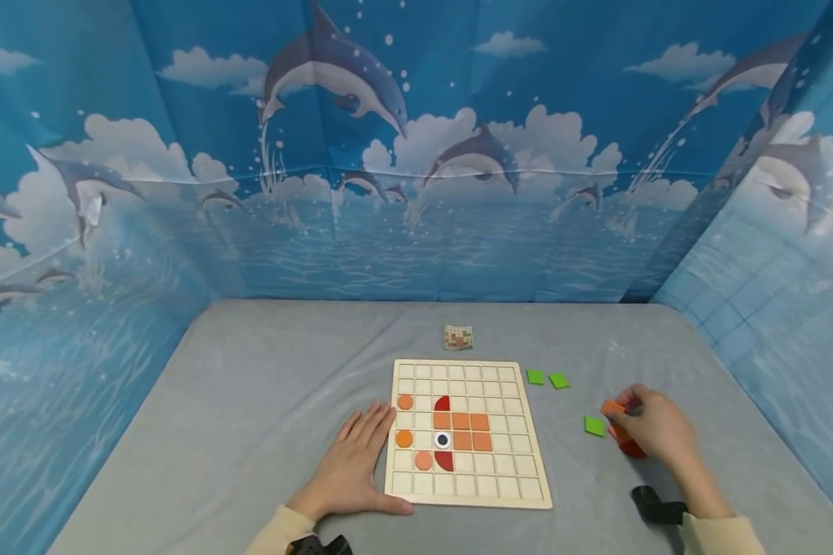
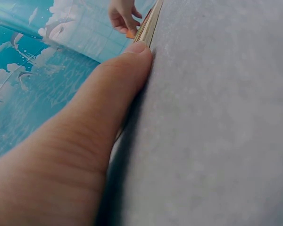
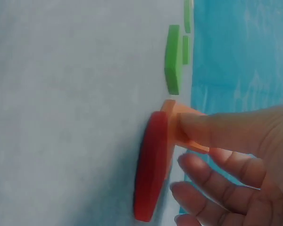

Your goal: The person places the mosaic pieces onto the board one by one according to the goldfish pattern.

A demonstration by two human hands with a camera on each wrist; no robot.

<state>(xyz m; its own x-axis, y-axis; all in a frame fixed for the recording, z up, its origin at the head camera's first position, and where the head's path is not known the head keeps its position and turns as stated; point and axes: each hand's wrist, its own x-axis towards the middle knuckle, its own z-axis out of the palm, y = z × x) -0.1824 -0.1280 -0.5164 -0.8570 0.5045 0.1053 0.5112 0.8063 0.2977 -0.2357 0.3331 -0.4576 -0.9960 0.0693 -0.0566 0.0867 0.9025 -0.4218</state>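
Observation:
My left hand point(image 1: 354, 462) lies with straight fingers along the left side of a wooden grid board point(image 1: 514, 486), its thumb at the near edge. In the right wrist view, my right hand point(image 1: 655, 424) pinches an orange square tile point(image 3: 186, 108) between thumb and fingers. Below that hand, a red piece point(image 3: 151, 169) and more orange lie on the cloth, partly hidden. Set in the board are orange squares point(image 1: 461, 441), two red quarter-circles point(image 1: 443, 461), an eye tile point(image 1: 443, 440) and orange and pinkish discs point(image 1: 404, 438) on the left.
Two green tiles point(image 1: 535, 377) lie off the board's far right corner; another green tile point(image 1: 595, 426) is beside my right hand. A small picture card point(image 1: 458, 338) sits beyond the board. Dolphin-print curtains point(image 1: 416, 231) surround the grey-covered table point(image 1: 284, 347).

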